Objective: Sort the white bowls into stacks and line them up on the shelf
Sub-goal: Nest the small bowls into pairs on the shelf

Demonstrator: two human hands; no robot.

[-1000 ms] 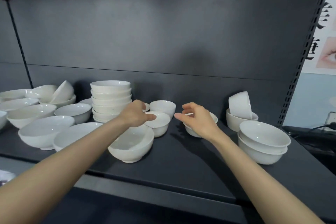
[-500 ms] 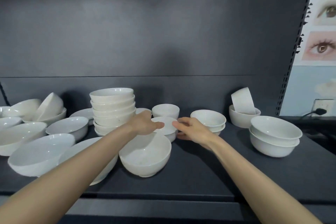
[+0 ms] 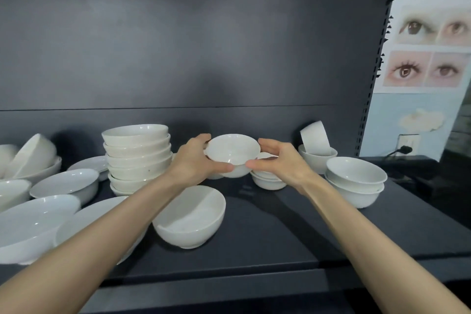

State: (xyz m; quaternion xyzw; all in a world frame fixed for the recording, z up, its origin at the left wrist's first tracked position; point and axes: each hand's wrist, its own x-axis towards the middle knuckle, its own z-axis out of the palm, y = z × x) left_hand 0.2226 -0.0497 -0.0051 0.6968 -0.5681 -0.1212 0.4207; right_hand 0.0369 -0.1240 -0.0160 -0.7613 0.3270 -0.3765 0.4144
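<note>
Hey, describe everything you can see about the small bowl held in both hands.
The small bowl is plain white, glossy, likely ceramic, round and empty. It is upright, tipped slightly toward the camera, above the dark shelf. The left hand and right hand grip opposite sides, thumbs in front, fingers behind the rim.

A small white bowl [image 3: 230, 154] sits upright between the left hand [image 3: 195, 163] and right hand [image 3: 279, 164], lifted clear of the dark shelf [image 3: 280, 232]. Just left of the left hand stands a tall stack [image 3: 137, 155] of nested bowls. Below that hand's wrist a deep bowl [image 3: 190, 216] rests, tipped slightly. Behind the right hand sits a low stack [image 3: 269, 178]. Further right lies a nested pair [image 3: 355, 181], and behind it a bowl [image 3: 317, 158] carrying a tilted bowl [image 3: 314, 139]. Wide shallow bowls [image 3: 63, 183] spread far left of the left hand.
</note>
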